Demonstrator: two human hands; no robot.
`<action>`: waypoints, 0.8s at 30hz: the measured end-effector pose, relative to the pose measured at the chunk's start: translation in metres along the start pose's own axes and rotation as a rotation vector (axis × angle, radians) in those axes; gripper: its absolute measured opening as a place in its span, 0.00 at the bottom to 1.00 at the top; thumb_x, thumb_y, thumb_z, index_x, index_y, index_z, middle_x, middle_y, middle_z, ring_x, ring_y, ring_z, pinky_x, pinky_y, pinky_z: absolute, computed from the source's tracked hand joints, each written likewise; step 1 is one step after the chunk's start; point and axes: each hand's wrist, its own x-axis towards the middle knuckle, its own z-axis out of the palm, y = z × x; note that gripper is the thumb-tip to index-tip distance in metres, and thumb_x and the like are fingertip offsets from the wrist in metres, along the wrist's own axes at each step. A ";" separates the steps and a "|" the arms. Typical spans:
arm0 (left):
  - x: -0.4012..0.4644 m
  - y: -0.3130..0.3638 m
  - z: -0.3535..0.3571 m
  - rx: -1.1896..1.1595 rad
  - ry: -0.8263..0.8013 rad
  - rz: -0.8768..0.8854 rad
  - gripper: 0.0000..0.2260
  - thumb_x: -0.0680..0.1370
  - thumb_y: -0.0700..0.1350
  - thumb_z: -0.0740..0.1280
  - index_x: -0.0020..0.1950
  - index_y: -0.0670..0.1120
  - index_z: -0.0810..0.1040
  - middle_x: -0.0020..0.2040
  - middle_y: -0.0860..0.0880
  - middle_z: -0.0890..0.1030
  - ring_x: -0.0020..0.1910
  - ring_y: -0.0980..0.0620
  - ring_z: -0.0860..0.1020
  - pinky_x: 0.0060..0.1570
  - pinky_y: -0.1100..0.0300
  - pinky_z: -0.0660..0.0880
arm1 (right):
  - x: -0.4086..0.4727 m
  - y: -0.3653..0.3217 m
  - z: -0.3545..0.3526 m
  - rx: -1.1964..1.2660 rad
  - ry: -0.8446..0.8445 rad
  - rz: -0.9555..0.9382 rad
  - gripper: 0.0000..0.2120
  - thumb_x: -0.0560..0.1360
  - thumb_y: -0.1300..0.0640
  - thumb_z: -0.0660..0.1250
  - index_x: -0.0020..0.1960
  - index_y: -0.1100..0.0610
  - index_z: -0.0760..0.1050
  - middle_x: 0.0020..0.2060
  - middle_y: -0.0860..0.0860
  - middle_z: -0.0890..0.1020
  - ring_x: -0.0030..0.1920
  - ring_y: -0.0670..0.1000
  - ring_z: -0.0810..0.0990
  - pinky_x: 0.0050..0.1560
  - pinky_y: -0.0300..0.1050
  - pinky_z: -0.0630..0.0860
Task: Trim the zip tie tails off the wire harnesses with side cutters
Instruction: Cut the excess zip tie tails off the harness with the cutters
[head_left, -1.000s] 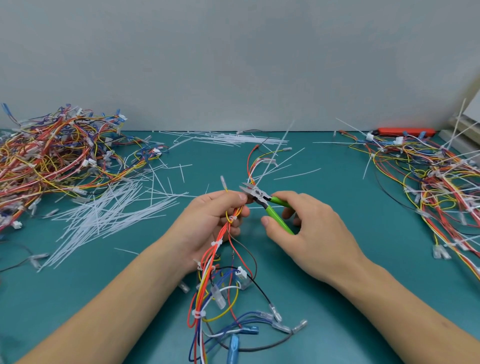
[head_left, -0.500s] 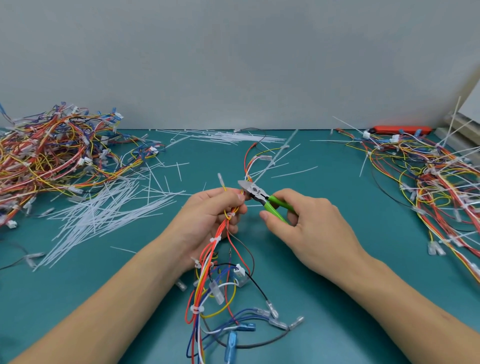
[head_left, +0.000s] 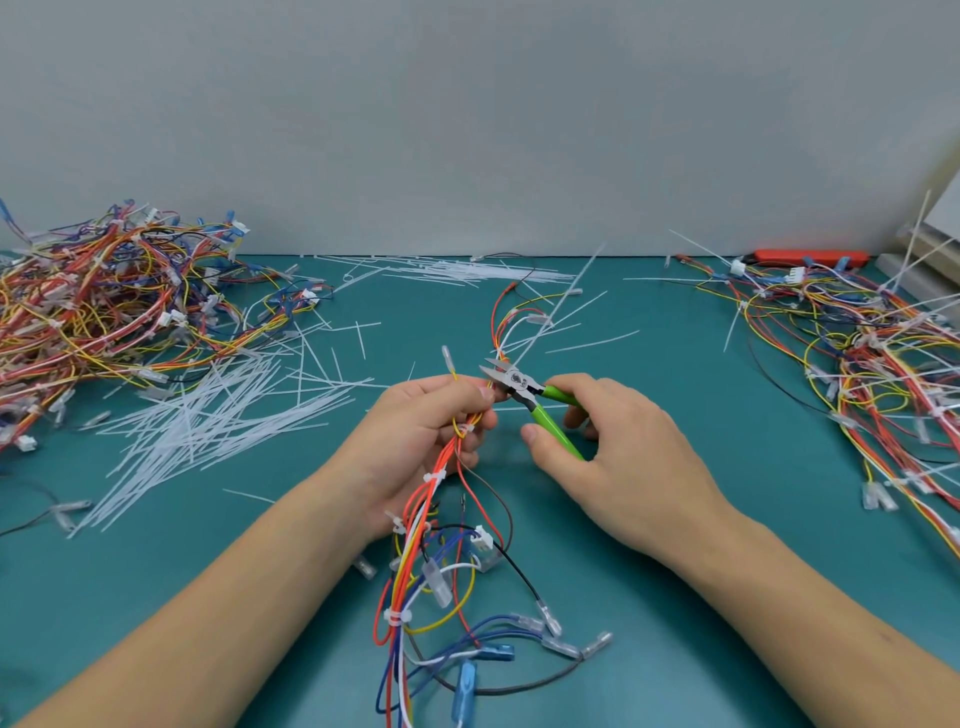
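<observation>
Since a second ago your right hand (head_left: 618, 457) has spread the green side cutters (head_left: 535, 397) (blades now parted); your left hand (head_left: 423, 441) still grips the wire harness (head_left: 415, 525) above the surface (head_left: 675, 415), its uncut zip tie tail (head_left: 558, 306) between the blades.

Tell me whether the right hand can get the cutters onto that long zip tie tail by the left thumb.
Probably yes: the right hand holds the side cutters with nothing blocking the tail.
</observation>
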 end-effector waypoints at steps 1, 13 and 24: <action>0.000 0.000 0.000 -0.001 -0.001 0.002 0.05 0.76 0.40 0.71 0.48 0.41 0.86 0.35 0.46 0.79 0.28 0.54 0.71 0.27 0.65 0.70 | 0.000 0.000 0.000 0.000 0.002 -0.003 0.22 0.76 0.34 0.63 0.66 0.42 0.73 0.45 0.38 0.74 0.50 0.45 0.74 0.61 0.54 0.74; -0.001 0.002 0.001 -0.022 0.005 -0.009 0.06 0.70 0.43 0.73 0.45 0.42 0.86 0.34 0.46 0.79 0.26 0.54 0.71 0.26 0.64 0.70 | 0.004 -0.001 -0.004 -0.033 -0.019 0.008 0.15 0.78 0.33 0.61 0.56 0.43 0.73 0.28 0.48 0.72 0.33 0.48 0.72 0.38 0.51 0.76; -0.003 0.005 0.001 -0.012 -0.016 -0.040 0.04 0.73 0.42 0.73 0.45 0.44 0.87 0.35 0.48 0.78 0.27 0.54 0.70 0.26 0.64 0.69 | 0.002 -0.001 -0.001 0.012 -0.014 -0.024 0.26 0.75 0.33 0.61 0.68 0.44 0.73 0.49 0.39 0.75 0.52 0.44 0.74 0.62 0.55 0.74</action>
